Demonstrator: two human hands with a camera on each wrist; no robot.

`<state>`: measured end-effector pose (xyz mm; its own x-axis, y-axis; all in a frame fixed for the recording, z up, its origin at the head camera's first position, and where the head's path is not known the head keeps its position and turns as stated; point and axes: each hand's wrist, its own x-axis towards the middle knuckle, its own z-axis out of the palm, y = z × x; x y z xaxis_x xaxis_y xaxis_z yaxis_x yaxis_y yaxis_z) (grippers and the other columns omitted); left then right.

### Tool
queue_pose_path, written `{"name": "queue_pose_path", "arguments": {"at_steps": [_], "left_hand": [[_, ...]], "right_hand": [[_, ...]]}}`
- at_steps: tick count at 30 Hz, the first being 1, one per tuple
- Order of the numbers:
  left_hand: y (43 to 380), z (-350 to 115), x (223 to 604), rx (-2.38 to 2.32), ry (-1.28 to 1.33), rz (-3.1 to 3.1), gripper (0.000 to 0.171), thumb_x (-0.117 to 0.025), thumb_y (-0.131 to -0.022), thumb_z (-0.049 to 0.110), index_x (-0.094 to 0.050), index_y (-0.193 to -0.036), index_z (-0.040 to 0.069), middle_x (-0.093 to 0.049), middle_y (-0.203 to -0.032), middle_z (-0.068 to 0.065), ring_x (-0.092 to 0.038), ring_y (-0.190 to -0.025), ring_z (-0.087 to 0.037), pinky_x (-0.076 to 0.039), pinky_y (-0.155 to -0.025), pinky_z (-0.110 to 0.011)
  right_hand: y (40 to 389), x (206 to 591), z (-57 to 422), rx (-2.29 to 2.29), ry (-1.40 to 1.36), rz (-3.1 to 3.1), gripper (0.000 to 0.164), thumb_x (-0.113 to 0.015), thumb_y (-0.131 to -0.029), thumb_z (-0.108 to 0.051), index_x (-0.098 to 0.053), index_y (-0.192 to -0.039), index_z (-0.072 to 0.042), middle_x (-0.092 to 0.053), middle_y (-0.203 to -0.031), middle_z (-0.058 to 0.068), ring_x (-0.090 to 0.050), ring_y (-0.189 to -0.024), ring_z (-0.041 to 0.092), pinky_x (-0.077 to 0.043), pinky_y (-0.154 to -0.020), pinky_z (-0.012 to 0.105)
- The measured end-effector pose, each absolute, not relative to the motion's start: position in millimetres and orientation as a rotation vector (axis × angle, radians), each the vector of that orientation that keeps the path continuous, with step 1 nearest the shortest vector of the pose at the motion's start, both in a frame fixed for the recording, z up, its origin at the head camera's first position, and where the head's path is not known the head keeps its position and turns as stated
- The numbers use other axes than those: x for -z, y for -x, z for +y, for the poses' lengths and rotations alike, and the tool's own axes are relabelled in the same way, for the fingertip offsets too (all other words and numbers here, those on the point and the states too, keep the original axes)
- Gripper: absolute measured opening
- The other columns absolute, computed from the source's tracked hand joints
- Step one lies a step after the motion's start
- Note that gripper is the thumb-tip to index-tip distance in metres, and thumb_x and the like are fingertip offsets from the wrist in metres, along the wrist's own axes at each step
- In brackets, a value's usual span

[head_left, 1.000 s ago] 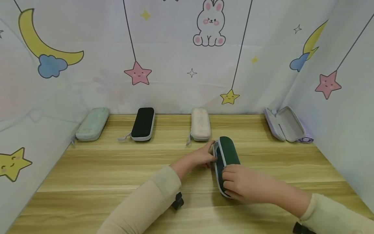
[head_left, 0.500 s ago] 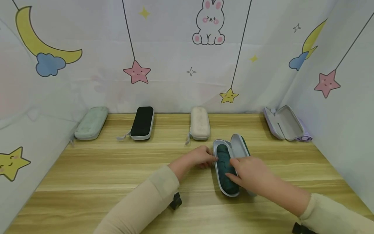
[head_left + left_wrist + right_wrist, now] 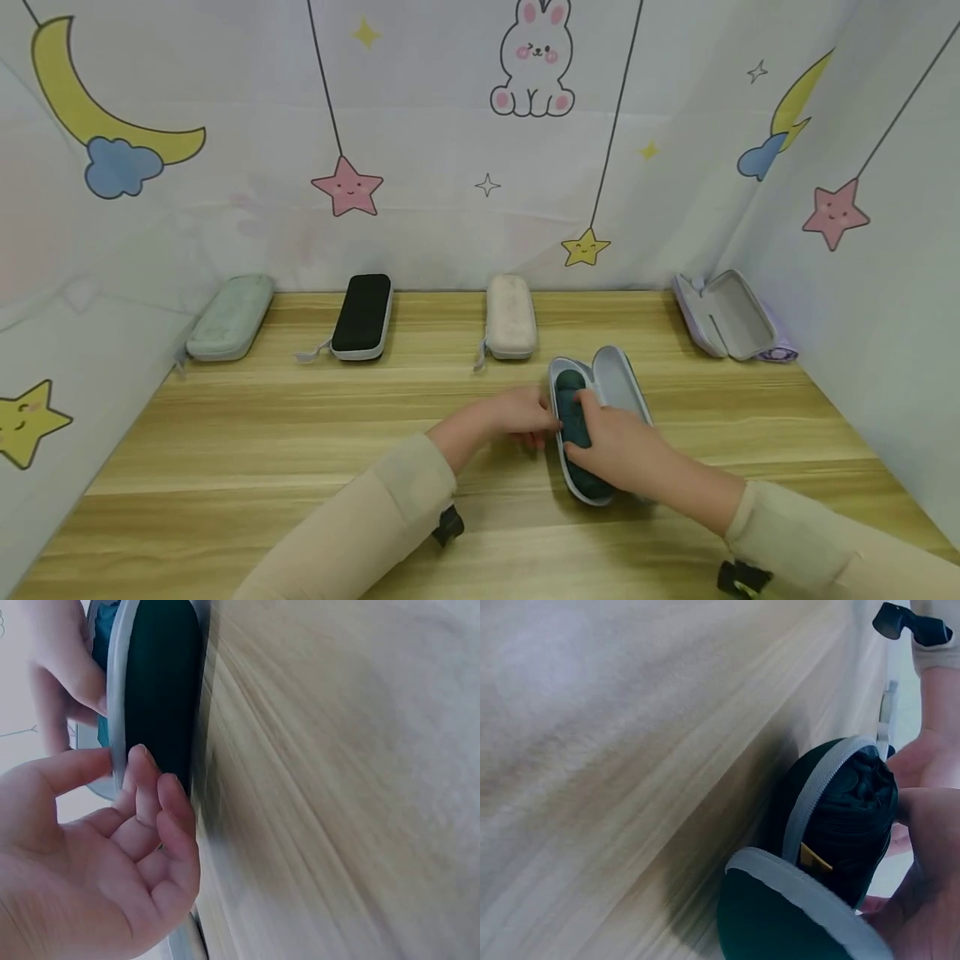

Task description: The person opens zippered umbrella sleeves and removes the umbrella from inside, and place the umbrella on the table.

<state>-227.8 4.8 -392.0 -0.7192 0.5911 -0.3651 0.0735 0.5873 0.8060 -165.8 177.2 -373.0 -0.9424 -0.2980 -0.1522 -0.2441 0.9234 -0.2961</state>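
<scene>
A dark green zip case [image 3: 157, 682] with a light grey rim lies on the table, its lid [image 3: 621, 383] folded open to the right. Inside it sits a rolled dark green folding umbrella [image 3: 573, 429]; the right wrist view shows its gathered fabric end [image 3: 851, 817]. My left hand [image 3: 517, 415] holds the case's left rim, with the thumb at the rim and curled fingers against the outer wall. Reaching in from the right, my right hand [image 3: 622, 446] grips the umbrella with thumb and fingers. Part of its grip is hidden behind the hand.
Along the back edge lie a pale green case [image 3: 232, 318], a black case [image 3: 363, 315] and a cream case [image 3: 512, 317], all closed. An open lilac case [image 3: 731, 317] with a purple rolled item [image 3: 777, 350] stands at the back right. Printed fabric walls enclose the table.
My right hand has opened the green case's lid to the right, uncovering the umbrella, then moved onto the umbrella. My left hand has stayed at the left rim, sliding slightly nearer me.
</scene>
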Motion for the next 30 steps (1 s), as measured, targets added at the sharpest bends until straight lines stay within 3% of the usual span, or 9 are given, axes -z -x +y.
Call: {"name": "queue_pose_path", "arguments": {"at_steps": [13, 20, 23, 26, 30], "left_hand": [[226.8, 6.2, 392.0, -1.199, -0.432, 2.174, 0.017, -0.059, -0.094, 0.012, -0.059, -0.080, 0.005, -0.063, -0.063, -0.004, -0.055, -0.053, -0.013, -0.040, -0.047, -0.024], [228.1, 5.0, 390.5, -1.331, -0.367, 2.170, 0.018, -0.057, -0.096, 0.012, -0.057, -0.079, 0.005, -0.067, -0.068, -0.013, -0.053, -0.051, -0.015, -0.040, -0.044, -0.025], [228.5, 5.2, 390.7, -1.355, -0.347, 2.175, 0.019, -0.056, -0.096, 0.011, -0.055, -0.078, 0.005, -0.066, -0.066, -0.012, -0.052, -0.050, -0.014, -0.038, -0.044, -0.024], [229.4, 6.0, 391.1, -1.369, -0.329, 2.184, 0.020, -0.056, -0.096, 0.011, -0.054, -0.078, 0.005, -0.063, -0.063, -0.009, -0.051, -0.050, -0.014, -0.036, -0.044, -0.023], [230.5, 7.0, 392.0, -1.378, -0.316, 2.198, 0.020, -0.055, -0.098, 0.011, -0.055, -0.079, 0.003, -0.060, -0.061, -0.007, -0.051, -0.049, -0.014, -0.036, -0.043, -0.023]], "right_hand": [[179.2, 368.1, 179.8, 0.594, 0.324, 2.781, 0.068, -0.071, -0.087, -0.024, -0.034, -0.141, -0.005, -0.064, -0.111, 0.016, -0.061, -0.078, 0.017, -0.050, -0.068, 0.038], [183.1, 344.6, 190.9, 0.656, 0.326, 2.776, 0.064, -0.065, -0.089, -0.020, -0.031, -0.141, -0.004, -0.064, -0.100, 0.020, -0.058, -0.070, 0.022, -0.047, -0.061, 0.039], [182.5, 331.0, 198.1, 0.656, 0.339, 2.795, 0.065, -0.064, -0.090, -0.020, -0.029, -0.143, -0.005, -0.063, -0.105, 0.024, -0.060, -0.076, 0.025, -0.048, -0.063, 0.040], [181.0, 317.7, 206.7, 0.664, 0.340, 2.836, 0.066, -0.063, -0.091, -0.022, -0.028, -0.144, -0.004, -0.057, -0.121, 0.027, -0.060, -0.092, 0.028, -0.049, -0.071, 0.042], [178.4, 302.5, 221.7, 0.685, 0.307, 2.887, 0.066, -0.062, -0.092, -0.023, -0.028, -0.145, -0.005, -0.057, -0.117, 0.027, -0.060, -0.091, 0.031, -0.050, -0.068, 0.042]]}}
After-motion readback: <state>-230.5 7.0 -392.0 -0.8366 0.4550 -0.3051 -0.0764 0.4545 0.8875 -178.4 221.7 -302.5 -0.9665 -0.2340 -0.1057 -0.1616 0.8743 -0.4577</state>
